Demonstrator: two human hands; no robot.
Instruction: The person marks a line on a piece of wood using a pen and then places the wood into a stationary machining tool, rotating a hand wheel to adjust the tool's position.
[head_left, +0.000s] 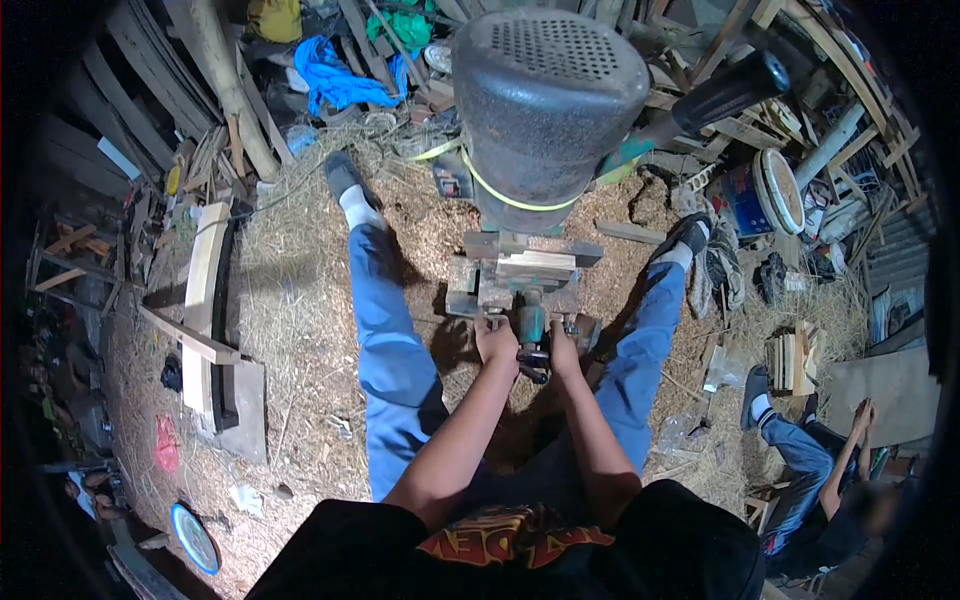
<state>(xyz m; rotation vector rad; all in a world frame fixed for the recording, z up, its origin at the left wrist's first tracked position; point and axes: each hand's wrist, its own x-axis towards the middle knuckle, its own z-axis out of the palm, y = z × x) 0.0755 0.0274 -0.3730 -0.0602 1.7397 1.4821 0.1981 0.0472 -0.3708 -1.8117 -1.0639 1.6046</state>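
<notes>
Below the big dark motor housing [550, 120] of an upright machine sits a vise with a green body [531, 322]. Pale wood pieces [535, 262] lie across its top, under the housing. My left hand [497, 342] is closed at the left of the vise's green part, close to a small metal fitting. On the other side my right hand [565, 350] is closed beside another metal fitting [571, 328]. The fingertips of both hands are largely hidden, so what they grip does not show. A dark handle [535, 366] sticks out between my wrists.
A black-gripped lever [730, 95] juts out right of the housing. My legs straddle the machine on a shaving-strewn floor [310, 380]. Curved boards [205, 300] stand at left. A bucket [765, 195] and a wood stack [790, 362] are at right, near another seated person [815, 470].
</notes>
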